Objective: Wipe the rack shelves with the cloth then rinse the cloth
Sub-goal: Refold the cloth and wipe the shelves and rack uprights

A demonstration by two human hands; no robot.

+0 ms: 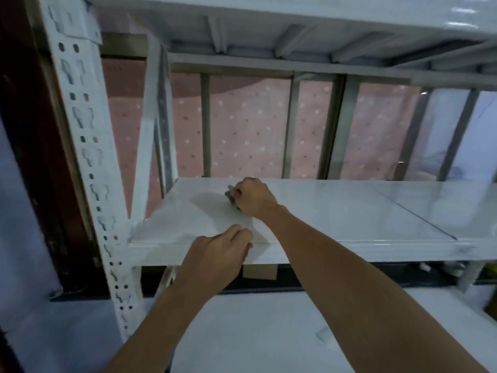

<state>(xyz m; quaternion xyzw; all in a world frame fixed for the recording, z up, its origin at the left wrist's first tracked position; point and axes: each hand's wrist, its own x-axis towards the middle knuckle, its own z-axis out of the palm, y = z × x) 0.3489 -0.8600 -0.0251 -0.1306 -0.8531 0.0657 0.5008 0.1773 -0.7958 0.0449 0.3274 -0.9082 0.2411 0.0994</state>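
A white metal rack fills the view, and its middle shelf is a pale glossy board at chest height. My right hand rests on the left half of that shelf, fingers curled around a small grey cloth that peeks out on the hand's left side. My left hand lies on the shelf's front edge, fingers bent over the lip and holding nothing loose.
A perforated white upright stands at the left. The upper shelf hangs close overhead. Behind the rack is a window frame with a pink dotted curtain. A lower white shelf lies below my arms.
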